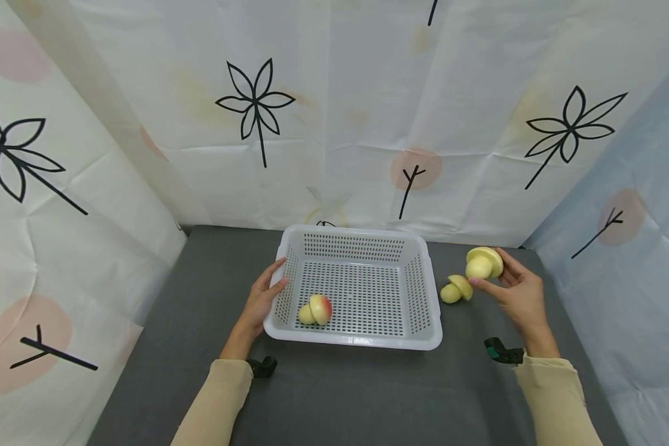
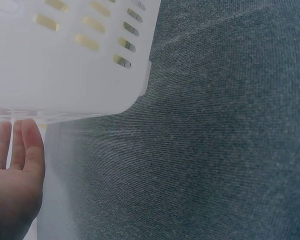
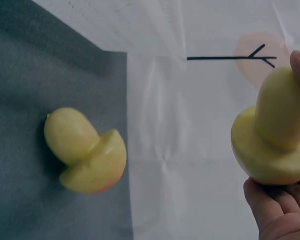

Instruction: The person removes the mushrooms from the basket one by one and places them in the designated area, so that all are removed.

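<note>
My right hand (image 1: 521, 300) holds a yellow mushroom-shaped piece (image 1: 484, 263), raised right of the basket, its thumb against the stem and its fingers under the cap in the right wrist view. A second yellow mushroom-shaped piece (image 3: 87, 152) lies on its side on the dark cloth below that hand. At the left edge of the white plastic basket (image 1: 354, 342), my left hand (image 1: 259, 303) grips the rim, thumb over the top and fingertips at the outer wall. Inside the basket, near its front left corner, rests a similar piece (image 1: 316, 310) with a reddish cap.
Dark grey cloth (image 1: 334, 396) covers the table. White sheets with plant drawings (image 1: 334, 111) hang behind and at both sides, close to the table's edges. The basket has slotted walls and a perforated floor. A black wrist device (image 1: 502, 352) sits at the right cuff.
</note>
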The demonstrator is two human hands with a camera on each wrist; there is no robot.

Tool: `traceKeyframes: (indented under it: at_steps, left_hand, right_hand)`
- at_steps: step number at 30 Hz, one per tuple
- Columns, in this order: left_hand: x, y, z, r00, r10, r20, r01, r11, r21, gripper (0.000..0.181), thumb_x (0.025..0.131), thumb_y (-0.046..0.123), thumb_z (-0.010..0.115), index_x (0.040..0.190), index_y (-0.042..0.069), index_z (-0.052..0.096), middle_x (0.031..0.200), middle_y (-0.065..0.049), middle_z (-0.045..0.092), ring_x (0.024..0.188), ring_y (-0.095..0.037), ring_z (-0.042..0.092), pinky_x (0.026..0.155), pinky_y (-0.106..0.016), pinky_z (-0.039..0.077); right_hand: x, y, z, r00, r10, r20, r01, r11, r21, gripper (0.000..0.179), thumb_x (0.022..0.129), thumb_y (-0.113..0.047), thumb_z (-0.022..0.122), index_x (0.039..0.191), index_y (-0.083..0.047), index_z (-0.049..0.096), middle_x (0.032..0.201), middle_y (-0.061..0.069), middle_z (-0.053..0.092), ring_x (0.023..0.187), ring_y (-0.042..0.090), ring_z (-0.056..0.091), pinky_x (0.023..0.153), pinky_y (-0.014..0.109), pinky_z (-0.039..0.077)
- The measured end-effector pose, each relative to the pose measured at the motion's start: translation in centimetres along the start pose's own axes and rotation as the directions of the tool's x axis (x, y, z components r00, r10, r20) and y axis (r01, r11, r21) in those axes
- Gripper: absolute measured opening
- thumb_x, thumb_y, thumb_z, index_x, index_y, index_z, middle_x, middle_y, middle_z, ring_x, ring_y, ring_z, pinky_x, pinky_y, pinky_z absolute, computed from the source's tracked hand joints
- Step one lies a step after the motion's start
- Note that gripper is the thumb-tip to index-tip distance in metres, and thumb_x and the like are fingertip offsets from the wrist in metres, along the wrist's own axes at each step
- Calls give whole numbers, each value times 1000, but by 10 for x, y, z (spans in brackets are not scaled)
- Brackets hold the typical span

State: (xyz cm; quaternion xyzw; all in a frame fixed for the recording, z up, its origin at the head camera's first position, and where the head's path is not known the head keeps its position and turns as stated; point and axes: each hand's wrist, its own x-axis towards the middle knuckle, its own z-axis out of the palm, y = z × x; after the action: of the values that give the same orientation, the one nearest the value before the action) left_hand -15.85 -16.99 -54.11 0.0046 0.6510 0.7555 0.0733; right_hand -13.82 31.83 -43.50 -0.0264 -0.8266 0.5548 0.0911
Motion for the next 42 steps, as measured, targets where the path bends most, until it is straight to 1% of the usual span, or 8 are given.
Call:
traceKeyframes:
  at_steps: [5,9,16,25,28,30,33,42]
  left_hand:
    - [0,0,0,1000,2,2,-2,1000,1,57,106,24,57,159,21,35,159,-9,38,132,-48,45,95,-58,47]
    - [0,0,0,1000,1,-2,-1,1000,1,57,106,24,57,159,21,36,159,-9,38,133,-47,44,95,-57,46]
    - [0,-1,0,1000,-4,-11,4,1000,-5,57,106,24,57,159,22,36,158,-8,39,133,-46,45,96,-57,47]
    - [0,-1,0,1000,-8,-9,8,1000,-12,57,106,24,57,159,22,36,159,-7,38,134,-46,44,97,-57,46]
    - [0,-1,0,1000,-9,-9,9,1000,-13,57,106,24,57,159,22,36,159,-7,38,133,-47,44,96,-58,46]
    - [0,-1,0,1000,-7,-8,7,1000,-16,57,106,23,57,159,21,36,158,-8,39,133,-47,44,97,-58,45]
    - [0,-1,0,1000,-6,-8,6,1000,-22,57,106,23,58,159,21,36,158,-8,39,133,-47,44,97,-58,46]
    - [1,-2,0,1000,-4,-7,4,1000,-18,57,106,24,58,159,22,37,158,-8,40,133,-48,44,96,-57,46]
  right_hand:
    - [2,12,-10,997,83,-13,-83,996,-24,92,87,-6,82,160,-5,25,160,24,29,144,25,38,96,13,43]
    - [2,23,-17,993,118,-15,-118,992,-53,93,89,-10,81,161,-6,22,162,23,26,145,27,36,92,11,44]
    - [3,37,-25,989,146,-19,-147,980,-136,93,90,-19,81,161,-6,21,162,22,24,144,34,35,93,11,44]
    - [4,66,-25,985,172,-14,-169,950,-262,97,88,-30,83,160,-4,23,160,24,28,142,42,36,96,13,43]
    - [3,76,-23,982,191,-9,-184,935,-303,98,88,-32,83,159,-2,24,159,26,30,141,44,37,102,25,44]
    - [3,82,-22,980,198,-11,-191,925,-328,97,88,-31,83,159,0,24,157,29,30,140,45,38,105,38,43]
    - [1,92,-19,979,204,-25,-200,917,-344,97,86,-27,84,158,3,25,155,32,32,138,47,39,105,53,40]
    - [-1,106,-13,980,193,-56,-200,895,-400,96,83,-21,87,155,7,29,149,36,39,133,50,44,104,57,40]
